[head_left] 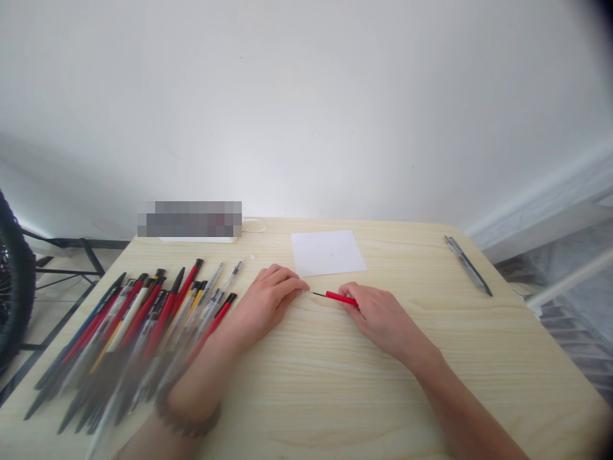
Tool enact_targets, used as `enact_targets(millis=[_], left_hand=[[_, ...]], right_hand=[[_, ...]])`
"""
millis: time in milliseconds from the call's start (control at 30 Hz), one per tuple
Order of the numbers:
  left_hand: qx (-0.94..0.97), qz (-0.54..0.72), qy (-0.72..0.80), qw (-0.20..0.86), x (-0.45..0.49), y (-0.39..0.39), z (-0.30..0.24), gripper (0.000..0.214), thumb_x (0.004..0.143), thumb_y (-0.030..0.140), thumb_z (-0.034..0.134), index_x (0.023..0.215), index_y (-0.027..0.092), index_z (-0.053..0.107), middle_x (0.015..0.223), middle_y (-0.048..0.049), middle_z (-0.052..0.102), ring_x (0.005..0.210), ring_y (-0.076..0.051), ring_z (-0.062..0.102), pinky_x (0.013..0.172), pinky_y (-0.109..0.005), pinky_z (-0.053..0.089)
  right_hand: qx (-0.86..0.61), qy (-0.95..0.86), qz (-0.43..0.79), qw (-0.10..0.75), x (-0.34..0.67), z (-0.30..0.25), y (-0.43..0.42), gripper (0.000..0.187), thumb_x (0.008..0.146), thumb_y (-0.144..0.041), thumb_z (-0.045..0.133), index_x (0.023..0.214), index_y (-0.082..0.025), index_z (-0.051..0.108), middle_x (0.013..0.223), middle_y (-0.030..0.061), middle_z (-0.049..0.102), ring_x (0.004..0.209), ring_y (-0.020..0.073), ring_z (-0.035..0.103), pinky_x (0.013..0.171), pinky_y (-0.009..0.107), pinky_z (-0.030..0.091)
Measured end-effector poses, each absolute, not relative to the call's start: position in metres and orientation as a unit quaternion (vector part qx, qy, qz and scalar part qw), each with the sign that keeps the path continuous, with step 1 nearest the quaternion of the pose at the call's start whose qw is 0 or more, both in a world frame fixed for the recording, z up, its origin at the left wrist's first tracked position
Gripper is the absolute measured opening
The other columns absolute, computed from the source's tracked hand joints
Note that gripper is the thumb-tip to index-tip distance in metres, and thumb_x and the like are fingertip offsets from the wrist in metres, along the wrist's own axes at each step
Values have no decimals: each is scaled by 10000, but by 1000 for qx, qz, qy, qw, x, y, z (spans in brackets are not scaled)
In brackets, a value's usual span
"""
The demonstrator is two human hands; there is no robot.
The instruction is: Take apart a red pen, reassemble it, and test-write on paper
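Nearest the camera, the left forearm [211, 377] slants in from below with a dark beaded bracelet [189, 418] at the wrist, while the right forearm [445, 383] enters from the other side. Behind everything stands a pale wall [335, 115], with a wood-grained tabletop [325, 383] running up to it. Many pens [163, 313] lie fanned out on the left side, their near ends blurred and partly hidden by the left arm. Between the forearms' far ends, the left hand [275, 294] and right hand [378, 313] face each other just on the near side of a white paper [328, 252]. One clear pen [468, 265] lies alone near the right edge, well apart from both hands. Down among the smaller things, a red barrel [338, 298] sits near the middle of the tabletop, gripped between the right thumb and fingers, and a slim dark refill [318, 294] juts from it toward the left hand. The left fingertips are drawn narrow, apparently pinching its pale end; the thumb's exact contact is hidden. For good handling, I judge, both pieces should stay in one straight line, barrel steady, left pinch light, any pull or push along the axis so the thin refill doesn't bend.
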State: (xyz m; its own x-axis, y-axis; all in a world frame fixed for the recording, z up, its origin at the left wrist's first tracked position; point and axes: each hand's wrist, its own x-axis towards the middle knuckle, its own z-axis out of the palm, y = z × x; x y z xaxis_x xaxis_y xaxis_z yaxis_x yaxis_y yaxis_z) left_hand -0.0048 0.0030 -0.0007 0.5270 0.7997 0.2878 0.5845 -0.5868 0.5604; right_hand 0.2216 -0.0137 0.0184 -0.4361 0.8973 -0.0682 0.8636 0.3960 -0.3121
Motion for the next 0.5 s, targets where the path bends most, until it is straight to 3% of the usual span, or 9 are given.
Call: enact_targets(millis=[267,500], left_hand=[[859,258,394,198,-1,1,3,204,889,222,458,980,218,641,942,-43,637,912,-180,499,817,-342,399],[861,276,383,190,5,-1,7,172,868,223,499,958,189,642,873,-41,668,847,-176,511,768,-331,411]], right_hand=[[-523,-837,151,51,218,18,-15,128,898,-241,412,888,-182,526,784,36,651,732,188,597,646,280,400],[-500,-847,153,98,208,14,-18,147,903,-231,398,902,-172,532,776,43,646,718,178,593,656,282,414]])
